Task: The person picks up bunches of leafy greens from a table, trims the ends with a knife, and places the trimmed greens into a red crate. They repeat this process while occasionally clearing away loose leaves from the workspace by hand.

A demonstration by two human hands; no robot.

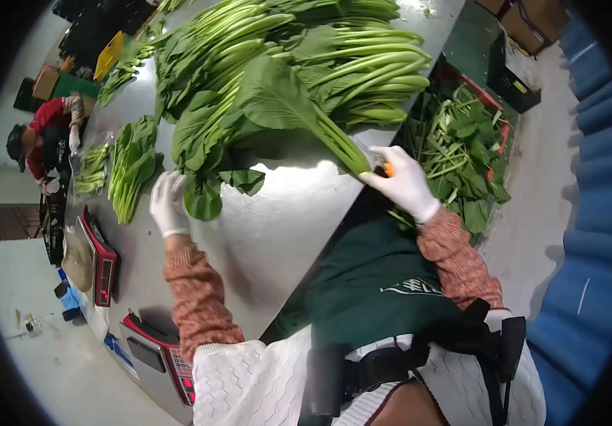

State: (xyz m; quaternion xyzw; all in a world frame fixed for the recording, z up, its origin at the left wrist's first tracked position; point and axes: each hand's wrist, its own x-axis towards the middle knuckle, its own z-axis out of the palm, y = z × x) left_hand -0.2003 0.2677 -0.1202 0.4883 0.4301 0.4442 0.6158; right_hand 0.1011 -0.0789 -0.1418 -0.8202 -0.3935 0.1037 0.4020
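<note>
My right hand [407, 183], in a white glove, is closed around the stem end of a leafy green stalk [334, 138]. Its broad leaf [274, 92] points up and left over the pile. A small orange-handled tool [389, 170] shows in the same hand; most of it is hidden. My left hand [169, 202], also gloved, is low over the metal table with fingers stretched out and holding nothing visible. It lies between a small bunch of greens [132, 167] and drooping leaves [203, 195]. The large pile of leafy greens [363, 67] lies beyond both hands.
Two red scales [100, 263] stand on the left of the metal table [270, 248]. Bagged greens [93, 169] lie near a co-worker [46, 138] in red. A crate of loose leaves [462, 145] sits at the right, past the table edge. Blue sheeting [597, 213] lines the far right.
</note>
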